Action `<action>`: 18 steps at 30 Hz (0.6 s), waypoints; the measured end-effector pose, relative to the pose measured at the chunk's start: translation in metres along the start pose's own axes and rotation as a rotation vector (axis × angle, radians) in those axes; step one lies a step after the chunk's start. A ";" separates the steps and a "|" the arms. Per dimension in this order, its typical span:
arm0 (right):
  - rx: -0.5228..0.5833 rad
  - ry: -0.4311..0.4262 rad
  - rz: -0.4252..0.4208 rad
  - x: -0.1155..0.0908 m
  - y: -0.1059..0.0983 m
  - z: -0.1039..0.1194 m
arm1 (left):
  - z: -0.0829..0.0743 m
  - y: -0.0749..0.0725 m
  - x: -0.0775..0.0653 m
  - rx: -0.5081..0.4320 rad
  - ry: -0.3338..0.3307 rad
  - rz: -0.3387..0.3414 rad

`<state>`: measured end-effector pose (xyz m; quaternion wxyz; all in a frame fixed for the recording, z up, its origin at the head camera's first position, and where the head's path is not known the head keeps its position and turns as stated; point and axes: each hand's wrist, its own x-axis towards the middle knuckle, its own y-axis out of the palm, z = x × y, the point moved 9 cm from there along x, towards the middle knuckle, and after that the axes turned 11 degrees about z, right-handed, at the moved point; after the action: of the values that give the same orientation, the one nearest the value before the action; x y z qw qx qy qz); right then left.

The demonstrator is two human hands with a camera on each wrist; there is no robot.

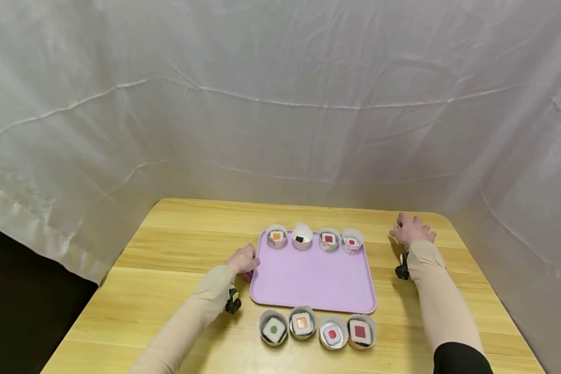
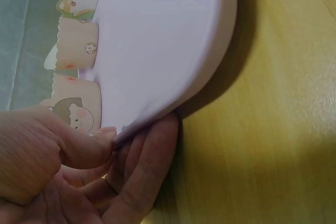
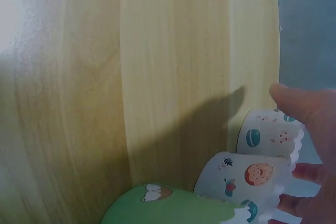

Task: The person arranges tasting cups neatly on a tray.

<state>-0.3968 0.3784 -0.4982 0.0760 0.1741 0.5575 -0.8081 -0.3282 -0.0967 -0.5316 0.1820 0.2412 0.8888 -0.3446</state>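
At the tray's left side, my left hand [image 1: 244, 259] pinches the rim of the lilac tray [image 1: 313, 283]. The left wrist view has the thumb on top of the rim and the fingers curled beneath it. Along the tray's far edge stands a row of several paper cups [image 1: 277, 244] with sushi-like pieces inside. Far right on the table, my right hand [image 1: 412, 230] reaches over paper cups with its fingers spread. In the right wrist view, its thumb [image 3: 291, 98] is above a white patterned cup [image 3: 239, 177], its fingers beyond the scalloped rims; a green cup [image 3: 173, 205] is nearer.
In front of the tray stand several more paper cups, among them one with a green-dotted piece [image 1: 274, 329] and one with a red-square piece [image 1: 360, 331]. The wooden table [image 1: 168, 291] is bounded by a pale hanging curtain [image 1: 280, 140] behind and at the sides.
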 end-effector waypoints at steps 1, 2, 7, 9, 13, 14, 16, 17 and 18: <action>0.002 0.002 0.002 0.000 0.000 0.001 | 0.000 0.000 -0.001 0.001 0.000 0.001; 0.006 0.004 0.003 0.001 0.001 0.001 | 0.000 0.000 -0.001 0.002 0.000 0.003; 0.019 0.010 -0.007 0.001 0.001 0.004 | -0.001 0.000 -0.002 0.008 -0.006 0.008; 0.013 0.016 -0.016 0.002 0.000 0.004 | -0.002 0.001 -0.001 0.011 -0.006 0.011; -0.032 0.010 -0.018 0.004 0.001 0.008 | -0.001 0.002 -0.001 0.006 -0.011 0.011; -0.045 0.006 -0.017 0.005 0.002 0.010 | -0.001 0.001 -0.001 0.004 -0.013 0.009; -0.066 -0.005 -0.015 0.007 0.004 0.013 | -0.001 0.001 -0.001 0.001 -0.015 0.008; -0.074 -0.008 -0.014 0.008 0.006 0.014 | -0.001 0.000 -0.001 0.003 -0.013 0.006; -0.083 -0.014 -0.018 0.009 0.007 0.015 | 0.000 0.000 -0.001 0.004 -0.012 0.006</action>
<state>-0.4057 0.3624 -0.5024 0.0799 0.1602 0.5916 -0.7861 -0.3272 -0.0967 -0.5309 0.1877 0.2423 0.8862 -0.3473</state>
